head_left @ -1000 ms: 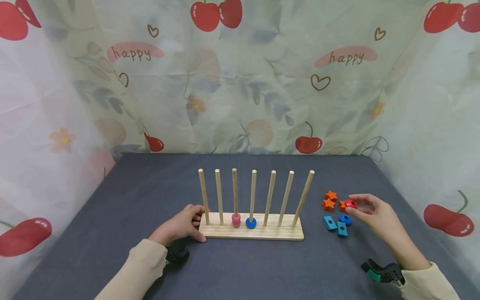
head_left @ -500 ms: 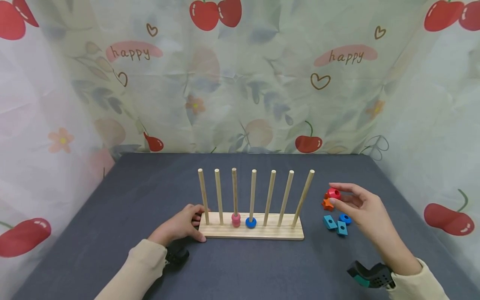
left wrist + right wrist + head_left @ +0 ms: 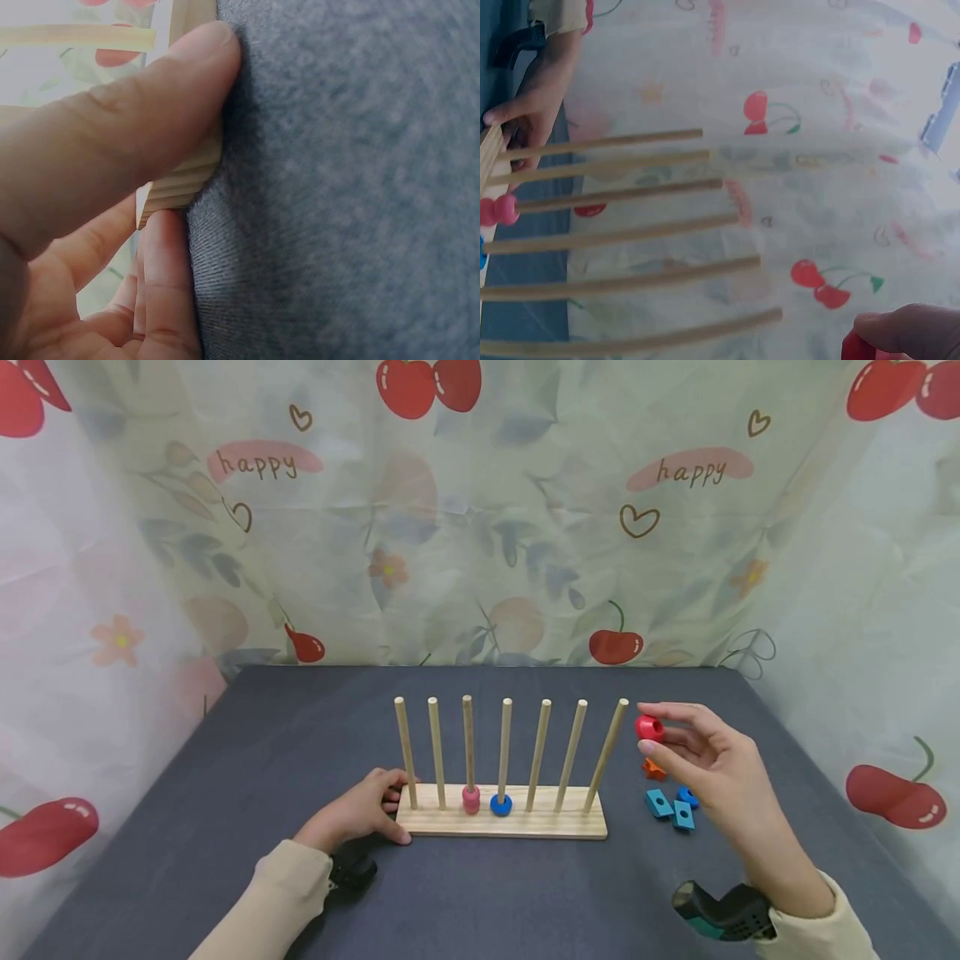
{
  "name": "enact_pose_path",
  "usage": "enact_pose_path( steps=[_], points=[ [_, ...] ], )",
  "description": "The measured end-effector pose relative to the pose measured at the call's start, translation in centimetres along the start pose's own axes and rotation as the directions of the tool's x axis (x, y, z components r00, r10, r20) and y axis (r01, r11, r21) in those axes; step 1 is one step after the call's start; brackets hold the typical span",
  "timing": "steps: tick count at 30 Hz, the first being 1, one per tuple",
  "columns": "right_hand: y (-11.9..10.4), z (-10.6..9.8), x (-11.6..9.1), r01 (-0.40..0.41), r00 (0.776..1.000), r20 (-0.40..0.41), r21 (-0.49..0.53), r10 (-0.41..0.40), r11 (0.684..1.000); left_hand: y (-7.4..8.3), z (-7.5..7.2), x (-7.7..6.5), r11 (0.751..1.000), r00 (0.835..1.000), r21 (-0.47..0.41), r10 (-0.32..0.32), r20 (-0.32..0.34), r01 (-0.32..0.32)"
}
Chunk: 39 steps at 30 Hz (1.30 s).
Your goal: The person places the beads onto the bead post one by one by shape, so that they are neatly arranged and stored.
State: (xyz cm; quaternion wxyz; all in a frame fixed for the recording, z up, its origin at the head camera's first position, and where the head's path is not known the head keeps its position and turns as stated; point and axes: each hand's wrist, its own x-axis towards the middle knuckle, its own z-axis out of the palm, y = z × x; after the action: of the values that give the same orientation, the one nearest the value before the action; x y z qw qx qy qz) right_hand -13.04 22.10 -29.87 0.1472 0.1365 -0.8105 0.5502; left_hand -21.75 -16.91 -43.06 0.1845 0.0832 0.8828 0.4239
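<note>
My left hand (image 3: 360,810) grips the left end of a wooden peg board (image 3: 517,827), thumb along the front edge. In the left wrist view the thumb (image 3: 127,127) lies across the corner and fingers touch its end. My right hand (image 3: 712,764) pinches a red bead (image 3: 648,727) with a hole in it, held in the air just right of the rightmost peg (image 3: 606,756). Part of that bead shows at the bottom of the right wrist view. Two pink beads (image 3: 471,800) sit on the third peg from the left. A blue ring (image 3: 501,806) is on the fourth.
Right of the board, below my right hand, lie an orange star bead (image 3: 654,769), two light-blue blocks with holes (image 3: 659,803) and a blue ring bead (image 3: 686,796) partly hidden by the hand. Several upright pegs rise from the board. A patterned cloth (image 3: 450,568) hangs behind the dark table (image 3: 315,718).
My right hand has lifted the red bead from beside the orange stars and carried it left and up, towards the rightmost peg. The left hand and board have stayed in place.
</note>
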Motion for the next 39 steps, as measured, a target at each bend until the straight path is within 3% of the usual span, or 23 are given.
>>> enact_pose_path(
  steps=[7, 15, 22, 28, 35, 39],
  points=[
    [-1.9, 1.9, 0.3, 0.093, 0.996, 0.0, 0.033, -0.093, 0.995, 0.1, 0.0, 0.1, 1.0, 1.0, 0.007, 0.005, 0.002, -0.005],
    [-3.4, 4.4, 1.3, 0.209, 0.977, 0.011, 0.134, -0.212, 0.969, 0.1, -0.1, 0.2, 1.0, 1.0, 0.017, 0.005, 0.012, -0.006],
    [-4.0, 6.1, 2.0, 0.212, 0.975, 0.037, 0.136, -0.219, 0.968, 0.2, -0.2, 0.1, 1.0, 1.0, 0.006, 0.01, 0.01, -0.01],
    [-3.2, 7.7, 2.5, 0.23, 0.972, -0.004, 0.187, -0.233, 0.955, 0.0, -0.1, 0.2, 1.0, 1.0, -0.012, 0.023, 0.007, -0.023],
    [-1.5, 9.8, 3.3, 0.383, 0.924, -0.065, 0.142, -0.377, 0.913, 0.1, 0.0, 0.1, 1.0, 1.0, -0.006, 0.02, 0.009, -0.02],
    [-0.5, 10.8, 4.0, 0.496, 0.864, -0.097, -0.009, -0.494, 0.868, 0.2, -0.1, 0.0, 1.0, 1.0, -0.007, 0.022, 0.01, -0.022]
  ],
)
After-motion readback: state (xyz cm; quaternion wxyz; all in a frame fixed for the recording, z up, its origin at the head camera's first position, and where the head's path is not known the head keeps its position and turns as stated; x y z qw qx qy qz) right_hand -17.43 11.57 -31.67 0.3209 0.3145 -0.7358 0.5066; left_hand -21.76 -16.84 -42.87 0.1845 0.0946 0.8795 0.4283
